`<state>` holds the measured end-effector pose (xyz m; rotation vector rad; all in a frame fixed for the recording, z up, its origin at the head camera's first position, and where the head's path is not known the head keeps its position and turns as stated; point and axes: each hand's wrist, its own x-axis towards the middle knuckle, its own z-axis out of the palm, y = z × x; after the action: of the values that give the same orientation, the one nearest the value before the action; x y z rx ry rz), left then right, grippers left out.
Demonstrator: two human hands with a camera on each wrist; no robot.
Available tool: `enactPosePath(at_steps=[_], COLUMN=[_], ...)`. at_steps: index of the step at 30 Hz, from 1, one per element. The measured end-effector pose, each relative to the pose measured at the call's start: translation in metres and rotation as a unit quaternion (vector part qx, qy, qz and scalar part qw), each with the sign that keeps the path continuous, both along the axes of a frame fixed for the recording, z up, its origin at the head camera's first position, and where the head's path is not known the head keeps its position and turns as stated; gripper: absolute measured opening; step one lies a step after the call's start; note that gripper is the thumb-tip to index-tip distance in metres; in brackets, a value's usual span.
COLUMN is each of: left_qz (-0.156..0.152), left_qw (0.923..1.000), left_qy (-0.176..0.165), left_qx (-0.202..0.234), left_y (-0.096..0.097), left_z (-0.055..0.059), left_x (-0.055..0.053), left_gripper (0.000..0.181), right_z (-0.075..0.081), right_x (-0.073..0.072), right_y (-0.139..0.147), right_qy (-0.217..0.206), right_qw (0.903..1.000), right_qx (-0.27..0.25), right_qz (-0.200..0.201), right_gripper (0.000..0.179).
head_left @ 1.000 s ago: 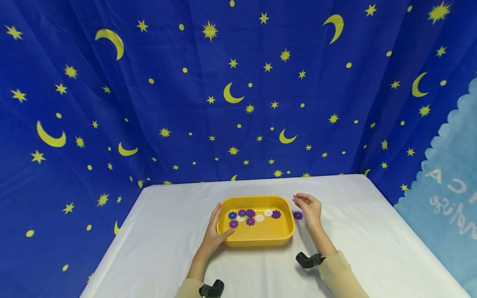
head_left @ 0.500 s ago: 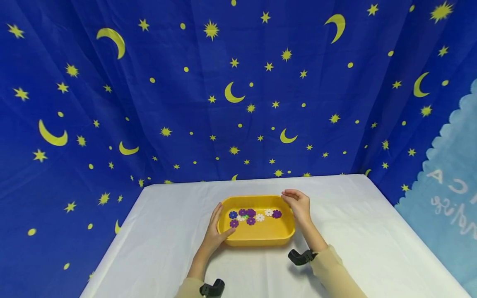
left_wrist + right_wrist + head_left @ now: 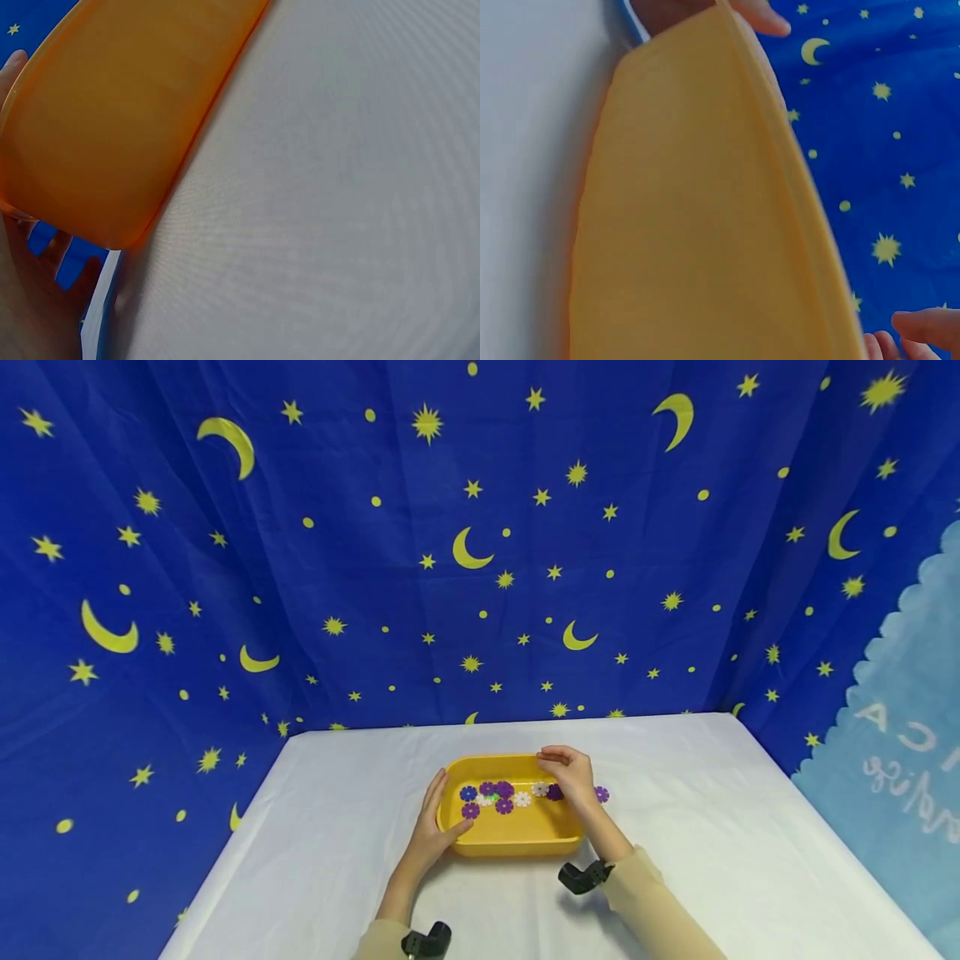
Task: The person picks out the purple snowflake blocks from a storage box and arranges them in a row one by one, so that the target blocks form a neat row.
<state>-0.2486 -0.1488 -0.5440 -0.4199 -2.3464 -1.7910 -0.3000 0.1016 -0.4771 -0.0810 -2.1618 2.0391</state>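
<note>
A yellow tray (image 3: 510,849) stands on the table. In it lie several small flower-shaped notched discs, among them a dark blue disc (image 3: 468,793), a purple disc (image 3: 470,811) and a white disc (image 3: 522,799). My left hand (image 3: 437,827) grips the tray's left end, thumb over the rim and fingers along the outside. Over the right end is my right hand (image 3: 572,777), fingers loosely bent; in the right wrist view nothing shows between thumb and fingers. Below it a darker purple disc (image 3: 554,792) is partly covered.
Another purple disc (image 3: 602,794) lies on the white tablecloth (image 3: 712,827), right of the tray. A blue curtain (image 3: 375,568) with yellow moons and stars hangs behind and at the sides. Light blue cloth (image 3: 907,760) with white lettering hangs at the right.
My right hand has moved left, from above the loose purple disc to over the tray's right end. The left hand stays on the tray, and the discs lie as before.
</note>
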Motion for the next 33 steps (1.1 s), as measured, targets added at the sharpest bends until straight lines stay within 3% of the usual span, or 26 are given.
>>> enactPosePath(at_steps=[5, 12, 16, 20, 28, 33], left_qz=[0.006, -0.008, -0.009, -0.009, -0.001, 0.002], left_qw=[0.9999, 0.9998, 0.9994, 0.9995, 0.9999, 1.0], left_qy=[-0.01, -0.02, -0.03, -0.029, -0.017, -0.006], left_qx=[-0.005, -0.003, -0.013, -0.012, -0.001, 0.004], left_y=[0.0, 0.004, 0.005, 0.004, 0.001, 0.002], left_z=[0.004, 0.033, 0.039, 0.036, 0.004, 0.001], left_x=[0.002, 0.017, 0.021, 0.018, 0.0, -0.002], left_gripper=[0.089, 0.087, 0.086, 0.086, 0.088, 0.087], right_z=[-0.004, -0.011, -0.01, -0.009, -0.016, -0.022], right_x=[0.001, -0.002, -0.004, -0.008, -0.015, -0.017], right_y=[-0.017, -0.03, -0.035, -0.04, -0.048, -0.051], right_qy=[0.001, 0.009, 0.008, 0.01, 0.013, 0.005], right_qw=[0.9996, 0.9986, 0.9981, 0.9964, 0.9934, 0.9921], right_qx=[0.02, 0.038, 0.038, 0.059, 0.083, 0.087], right_qz=[0.017, 0.037, 0.048, 0.061, 0.078, 0.09], right_gripper=[0.024, 0.021, 0.021, 0.021, 0.018, 0.019])
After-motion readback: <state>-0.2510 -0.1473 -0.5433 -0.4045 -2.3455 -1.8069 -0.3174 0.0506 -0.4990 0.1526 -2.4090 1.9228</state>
